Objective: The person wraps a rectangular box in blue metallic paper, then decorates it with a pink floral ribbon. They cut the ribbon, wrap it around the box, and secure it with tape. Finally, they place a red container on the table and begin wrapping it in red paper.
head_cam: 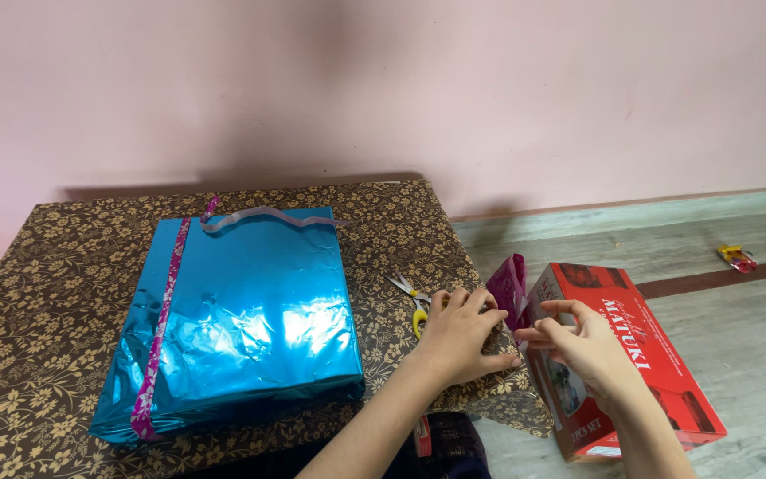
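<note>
Left hand (461, 335) is lying open, flat on the bench (37, 293) over scissors (411, 297); right hand (589, 344) is pinching the red box (658, 355) at lower right.

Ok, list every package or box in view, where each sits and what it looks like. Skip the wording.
Wrapped parcel: flat rectangle in shiny blue foil with a purple ribbon strip along its left side, lying on the brown floral cloth.
Red box: long carton with white lettering and product pictures, on the floor at the right, under the right hand.
Small yellow-red packet: on the floor, far right.
</note>
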